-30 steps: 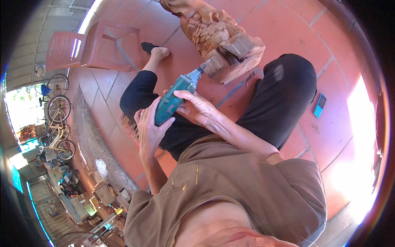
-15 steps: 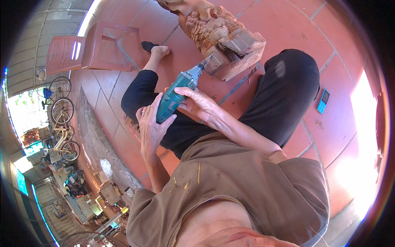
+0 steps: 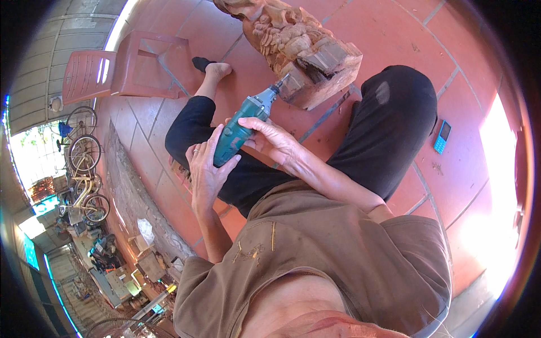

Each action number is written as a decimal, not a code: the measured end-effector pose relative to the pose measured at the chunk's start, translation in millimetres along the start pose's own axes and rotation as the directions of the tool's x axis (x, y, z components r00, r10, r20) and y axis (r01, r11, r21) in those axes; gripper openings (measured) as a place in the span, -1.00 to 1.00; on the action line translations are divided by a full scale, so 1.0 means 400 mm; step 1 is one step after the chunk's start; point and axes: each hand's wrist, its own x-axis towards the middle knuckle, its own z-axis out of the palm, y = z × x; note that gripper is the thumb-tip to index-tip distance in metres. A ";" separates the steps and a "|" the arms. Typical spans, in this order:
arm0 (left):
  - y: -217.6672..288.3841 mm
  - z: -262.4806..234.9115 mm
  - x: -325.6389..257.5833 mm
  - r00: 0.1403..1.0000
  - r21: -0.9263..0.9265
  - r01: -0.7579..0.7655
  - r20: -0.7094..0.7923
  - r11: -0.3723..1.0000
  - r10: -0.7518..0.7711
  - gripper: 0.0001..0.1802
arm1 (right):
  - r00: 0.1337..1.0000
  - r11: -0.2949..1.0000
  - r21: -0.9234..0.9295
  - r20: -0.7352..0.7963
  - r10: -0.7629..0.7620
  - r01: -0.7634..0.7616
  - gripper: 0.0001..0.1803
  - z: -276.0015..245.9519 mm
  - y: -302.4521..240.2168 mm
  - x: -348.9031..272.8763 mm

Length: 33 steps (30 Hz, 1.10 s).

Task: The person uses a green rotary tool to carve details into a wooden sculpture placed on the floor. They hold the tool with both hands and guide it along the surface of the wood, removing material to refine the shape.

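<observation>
Teal die grinder [image 3: 232,139] held over the lap, tilted, front end up and rightward. Left hand [image 3: 207,168] wraps the rear of the casing, thumb one side, fingers the other; right hand [image 3: 273,139] grips nearer the front, thumb laid over the casing, its fingers mostly hidden behind. Underside of the tool out of sight. Bit [image 3: 282,83] points to the near end of a carved wood block [image 3: 298,42]; they overlap in this view, so cannot tell whether they touch. The block lies on the tile floor [image 3: 389,31] between left foot [image 3: 217,70] and right knee [image 3: 401,104]: squared near end with a dark recess, relief carving beyond, far end cut off above. Narrow strip of tile between block and right knee; broader stretch from there to the floor's right edge, where glare swallows detail. Teal keypad phone [image 3: 442,137] just outside that knee. Slatted object [image 3: 181,172] beneath the left thigh, mostly covered. Farther off, reddish plastic chair [image 3: 147,65], stance hard to judge through the lens bend. Past the floor's left edge, bicycles [image 3: 84,153] overlap, number unclear; jumbled workshop gear [image 3: 112,279], too small to sort; fan cage [image 3: 127,327] cut off below.
</observation>
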 end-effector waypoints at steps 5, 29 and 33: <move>-0.011 0.001 0.001 1.000 0.017 -0.026 0.005 1.000 0.026 -0.08 | 1.000 1.000 0.005 0.015 0.013 -0.013 -0.60 -0.013 0.006 0.009; -0.013 -0.014 0.008 0.994 -0.029 -0.094 0.045 0.995 0.095 -0.09 | 1.000 0.999 0.044 -0.007 0.022 -0.022 -0.62 -0.001 0.006 -0.027; -0.014 -0.016 0.010 0.993 -0.028 -0.104 0.046 0.994 0.105 -0.09 | 1.000 0.999 0.041 -0.010 0.015 -0.014 -0.60 0.000 0.009 -0.029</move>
